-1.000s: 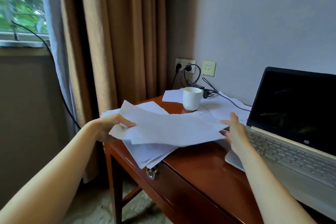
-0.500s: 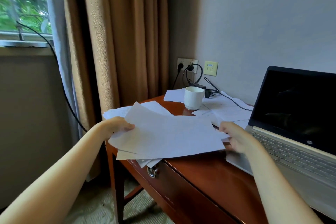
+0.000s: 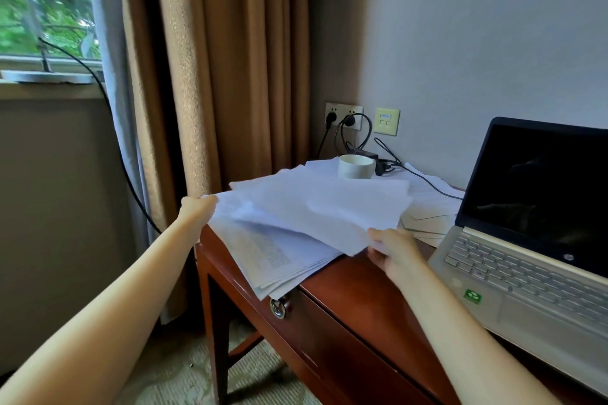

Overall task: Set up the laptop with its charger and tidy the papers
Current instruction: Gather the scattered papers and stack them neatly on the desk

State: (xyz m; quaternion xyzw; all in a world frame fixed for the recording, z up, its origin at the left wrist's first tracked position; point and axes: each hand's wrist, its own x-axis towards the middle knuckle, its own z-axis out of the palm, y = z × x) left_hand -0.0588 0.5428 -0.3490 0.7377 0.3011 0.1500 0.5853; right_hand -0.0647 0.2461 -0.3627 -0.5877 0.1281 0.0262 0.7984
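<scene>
While both hands work at the left end of the reddish-brown wooden tabletop (image 3: 362,283), the head camera looks down along two bare forearms. The left hand (image 3: 197,209) holds the far-left edge of a loose sheaf of white paper sheets (image 3: 322,207). The right hand (image 3: 393,251) has its grip curled round the near-right corner, probably to square the sheets together. The sheaf is raised above a fanned pile of printed pages (image 3: 273,256) overhanging the front edge. Behind, a white ceramic cup (image 3: 356,167) stands on more sheets. An open silver laptop with a dark screen (image 3: 526,260) sits at right. Its black charger lead (image 3: 427,179) runs back towards the wall socket (image 3: 343,115); whether it reaches the laptop's port cannot be told.
</scene>
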